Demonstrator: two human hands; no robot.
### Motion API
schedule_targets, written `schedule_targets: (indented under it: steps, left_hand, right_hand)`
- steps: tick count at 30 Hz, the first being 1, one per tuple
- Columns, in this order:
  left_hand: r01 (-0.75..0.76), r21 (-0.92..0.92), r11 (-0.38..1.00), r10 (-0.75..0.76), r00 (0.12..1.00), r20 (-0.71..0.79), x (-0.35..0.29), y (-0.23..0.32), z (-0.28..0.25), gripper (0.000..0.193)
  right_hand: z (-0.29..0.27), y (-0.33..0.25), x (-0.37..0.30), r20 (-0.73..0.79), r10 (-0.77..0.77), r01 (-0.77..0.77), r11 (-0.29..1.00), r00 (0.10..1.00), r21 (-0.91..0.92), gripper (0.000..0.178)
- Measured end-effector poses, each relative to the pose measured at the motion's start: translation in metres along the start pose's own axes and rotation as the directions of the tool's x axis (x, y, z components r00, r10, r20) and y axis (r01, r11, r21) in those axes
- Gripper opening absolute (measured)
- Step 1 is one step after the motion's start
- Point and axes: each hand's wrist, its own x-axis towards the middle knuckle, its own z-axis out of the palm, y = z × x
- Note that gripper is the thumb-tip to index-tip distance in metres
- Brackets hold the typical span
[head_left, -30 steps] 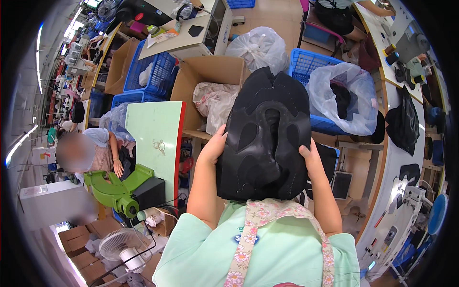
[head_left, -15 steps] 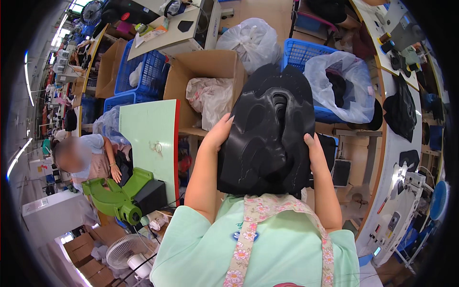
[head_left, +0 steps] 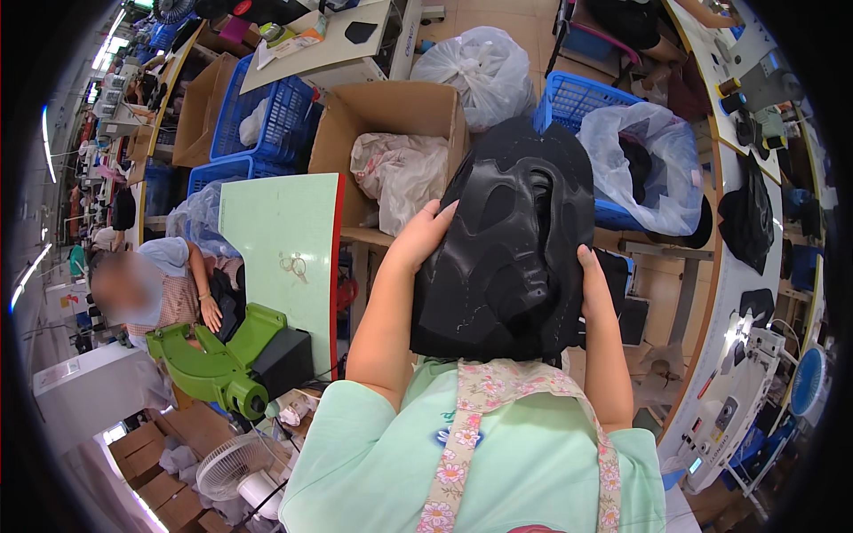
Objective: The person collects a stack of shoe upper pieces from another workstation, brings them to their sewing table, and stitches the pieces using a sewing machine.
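A large black moulded panel (head_left: 493, 249), shaped like the back padding of a backpack, is held up in front of my chest. Raised pads and a deep groove run along its face, and its far end is rounded with a notch. My left hand (head_left: 425, 235) grips the left edge, thumb on the face and fingers mostly out of sight. On the opposite edge my right hand (head_left: 593, 275) holds it, with only the thumb side showing and the other fingers hidden behind.
Beyond the panel are a cardboard box (head_left: 333, 133) lined with plastic, a tied white bag (head_left: 480, 75) and a blue crate (head_left: 569, 93). A green machine (head_left: 235, 355) and a pale green tabletop (head_left: 275, 266) stand at left, near a seated person (head_left: 169, 284). A sewing table (head_left: 711, 391) borders the right.
The panel has turned slightly, its far end shifting right in my hands. My left hand's fingers now reach a little further over its edge.
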Motion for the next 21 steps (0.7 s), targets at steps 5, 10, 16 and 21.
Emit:
schedule_targets:
  steps: [5,10,16,21]
  left_hand:
    - [-0.015,0.009,1.0,0.015,1.0,0.005,-0.001,0.007,-0.004,0.04]
    - [-0.051,-0.053,0.997,0.051,0.999,-0.006,-0.01,0.005,-0.008,0.036]
    - [-0.119,-0.114,0.986,0.117,0.993,-0.023,-0.023,0.003,-0.011,0.038]
    - [-0.127,-0.113,0.986,0.128,0.992,0.003,-0.029,0.001,-0.017,0.046]
  right_hand:
    - [0.007,-0.002,-0.005,0.001,-0.044,0.044,0.999,0.999,0.017,0.069]
    - [0.014,-0.004,-0.011,-0.006,-0.119,0.119,0.993,0.993,-0.006,0.067]
    - [0.014,-0.009,-0.019,0.047,-0.249,0.253,0.962,0.967,-0.101,0.078]
    - [0.018,-0.019,-0.029,0.081,-0.335,0.344,0.918,0.939,-0.198,0.103]
